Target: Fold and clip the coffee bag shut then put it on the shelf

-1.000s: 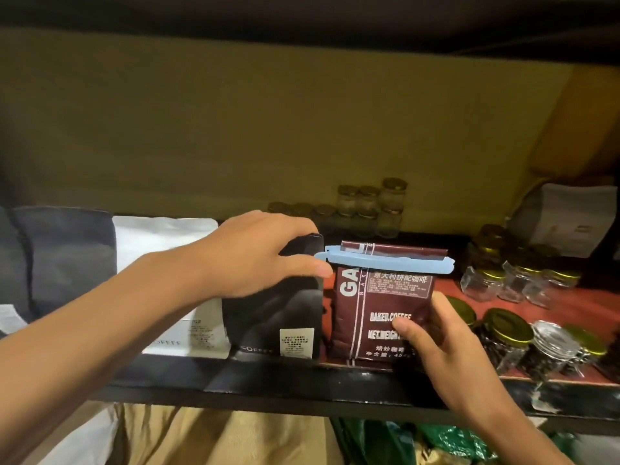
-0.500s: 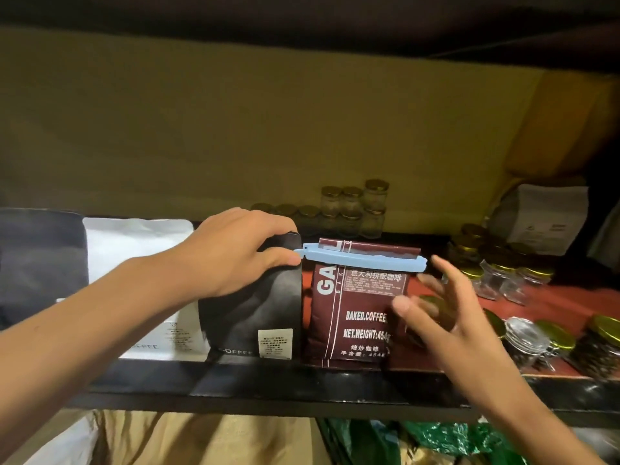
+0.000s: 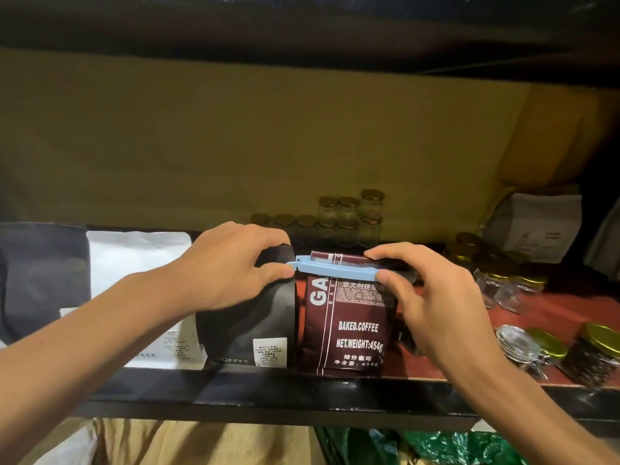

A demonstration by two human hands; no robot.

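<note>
The maroon coffee bag [image 3: 349, 317] stands upright at the near edge of the shelf [image 3: 302, 394], its top folded over and held by a long pale-blue clip [image 3: 339, 269] whose long axis runs left to right across the bag's width. The right hand [image 3: 432, 303] is at the right end of that clip, thumb in front and fingers curled over the folded top, pinching clip and fold together; it looks the nearer and better placed of the two for any last nudge of the bag. The left hand [image 3: 231, 266] rests curled over the top of the matte black bag [image 3: 248, 317] just to the left, thumb tip touching or all but touching the clip's left end, seemingly holding that neighbour aside. The two bags stand side by side, touching or nearly so. The coffee bag looks like a glossy, stiff foil pouch, creased and printed in white; the clip is smooth rigid plastic. Further left stands a white bag [image 3: 141, 263], and to the right are glass jars [image 3: 536, 347] with gold lids on the red shelf surface. The task seems almost finished: what remains is to settle the bag and let go.
</note>
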